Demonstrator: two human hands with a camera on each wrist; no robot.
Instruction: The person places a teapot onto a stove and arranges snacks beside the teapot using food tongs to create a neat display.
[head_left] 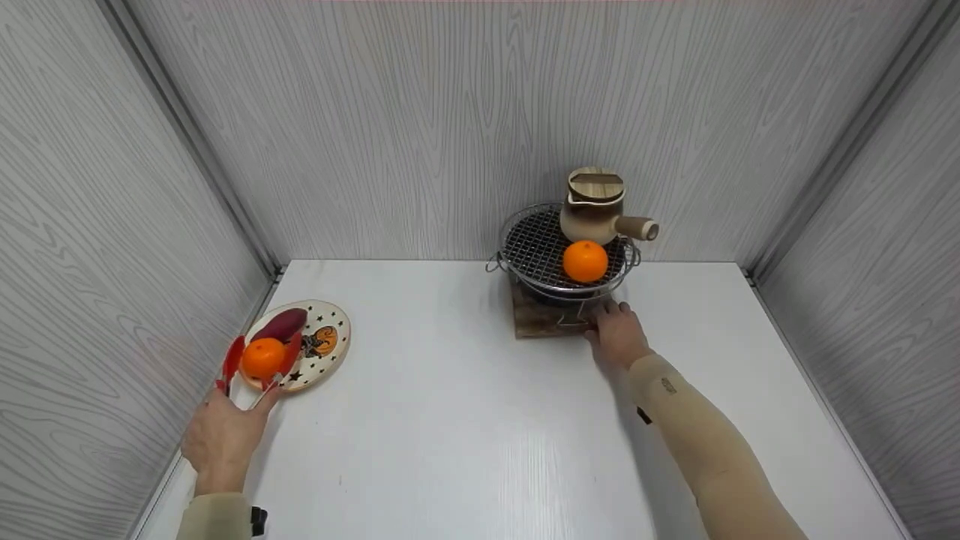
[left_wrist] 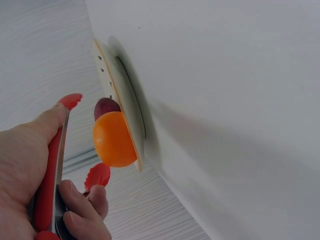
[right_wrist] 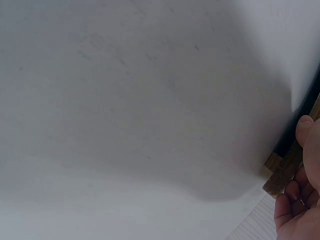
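My left hand holds red-and-metal tongs at the left of the table. Their red heads are spread to either side of an orange at the near edge of a star-patterned plate. Behind that orange on the plate lies a purple sweet potato. At the back right, my right hand grips the corner of a wooden base, thumb on top and fingers below. A round wire-mesh grill stands on this base, with a second orange on its mesh.
A brown-and-cream teapot with a wooden lid and side handle stands on the grill behind the orange, its handle pointing right. Grey wood-grain panels enclose the white table at the back and both sides.
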